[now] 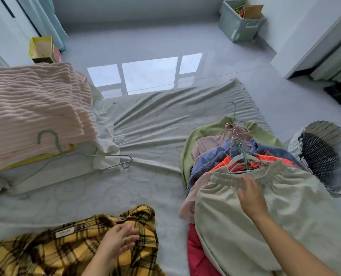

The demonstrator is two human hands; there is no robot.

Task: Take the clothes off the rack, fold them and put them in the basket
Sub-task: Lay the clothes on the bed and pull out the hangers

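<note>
A yellow plaid shirt (66, 246) lies crumpled on the bed at the bottom left, and my left hand (119, 244) rests on it with fingers relaxed. On the right a pile of clothes on hangers (239, 154) lies on the bed, with pale beige trousers (285, 216) on top. My right hand (251, 198) lies flat on the trousers just below their elastic waistband. A woven basket (324, 154) stands at the right edge of the bed, beside the pile.
A bare wire hanger (82, 156) lies at the left near a folded pink ribbed blanket (32, 110). The grey bedsheet (149, 136) is wrinkled. A grey storage bin (241, 22) and a yellow box (41, 48) stand on the floor beyond.
</note>
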